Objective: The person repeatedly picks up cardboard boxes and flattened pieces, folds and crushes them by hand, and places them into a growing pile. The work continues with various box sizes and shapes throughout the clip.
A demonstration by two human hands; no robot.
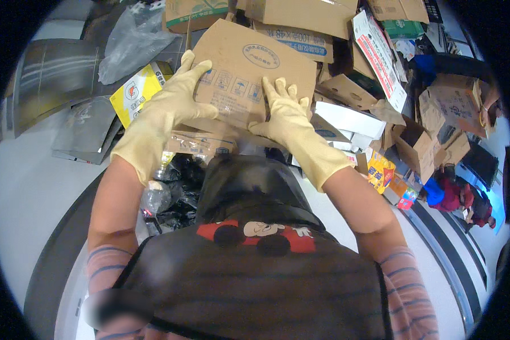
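Observation:
A brown flattened cardboard box [238, 85] with printed symbols and an oval stamp lies tilted in front of me. My left hand [178, 96], in a cream rubber glove, rests at its left edge with fingers spread and thumb apart. On the lower right part of the same cardboard my right hand [283, 110], gloved alike, lies flat with its fingers stretched out. Neither hand grips anything. Close beside my left hand is a yellow and white printed carton [133, 93]. Under the cardboard's near edge shows a taped piece of cardboard [192, 143].
Cardboard boxes [303, 17] pile up behind and to the right, with a white carton [351, 122] among them. Grey plastic sheeting [133, 42] lies at the far left. Black plastic bags [181, 181] sit near my apron. People [464, 198] are at far right.

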